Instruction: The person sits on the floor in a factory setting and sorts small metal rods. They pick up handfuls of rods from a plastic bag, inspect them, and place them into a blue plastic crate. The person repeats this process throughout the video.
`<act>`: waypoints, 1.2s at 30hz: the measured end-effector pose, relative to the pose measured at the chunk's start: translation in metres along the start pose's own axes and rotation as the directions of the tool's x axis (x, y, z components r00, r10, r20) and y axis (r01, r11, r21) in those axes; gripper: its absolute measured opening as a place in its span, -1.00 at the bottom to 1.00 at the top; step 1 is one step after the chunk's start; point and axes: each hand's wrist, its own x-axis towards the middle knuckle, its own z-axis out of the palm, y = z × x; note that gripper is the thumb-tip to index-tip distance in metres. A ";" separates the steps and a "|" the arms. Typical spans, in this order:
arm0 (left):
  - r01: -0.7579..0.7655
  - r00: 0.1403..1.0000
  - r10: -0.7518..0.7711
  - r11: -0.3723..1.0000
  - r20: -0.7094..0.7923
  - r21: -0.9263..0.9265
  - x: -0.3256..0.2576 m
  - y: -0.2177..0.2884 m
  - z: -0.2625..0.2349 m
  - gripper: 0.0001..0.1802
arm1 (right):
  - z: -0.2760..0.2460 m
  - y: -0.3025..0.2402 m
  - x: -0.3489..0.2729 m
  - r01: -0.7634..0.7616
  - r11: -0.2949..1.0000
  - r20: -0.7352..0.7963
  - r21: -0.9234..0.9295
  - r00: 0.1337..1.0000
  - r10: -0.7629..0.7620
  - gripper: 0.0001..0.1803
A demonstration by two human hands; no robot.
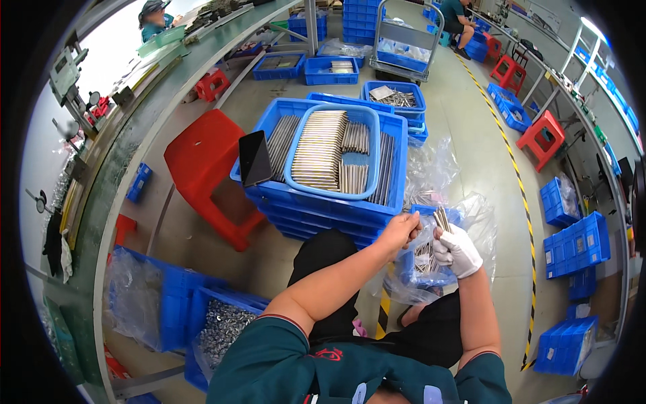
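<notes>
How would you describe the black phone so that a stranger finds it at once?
Look at the stack of blue crates in front of the person, beside the red stool. The black phone leans on the top crate's left rim. It is the only flat dark slab among shiny metal rods.

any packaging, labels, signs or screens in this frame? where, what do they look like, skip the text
Clear plastic bag: lines the small blue bin at the hands, crinkled, holds metal rods.
Clear plastic bag: over the blue crate lower left, rumpled.
Phone: leans on the stacked crates' left rim, dark blank screen.
Floor tape: yellow-black striped line, right.
</notes>
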 end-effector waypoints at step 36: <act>-0.356 0.926 0.352 0.934 0.137 0.011 0.019 -0.013 -0.016 -0.70 | 0.181 -0.084 0.321 -0.278 0.259 -0.335 -0.925 0.919 -0.206 -0.69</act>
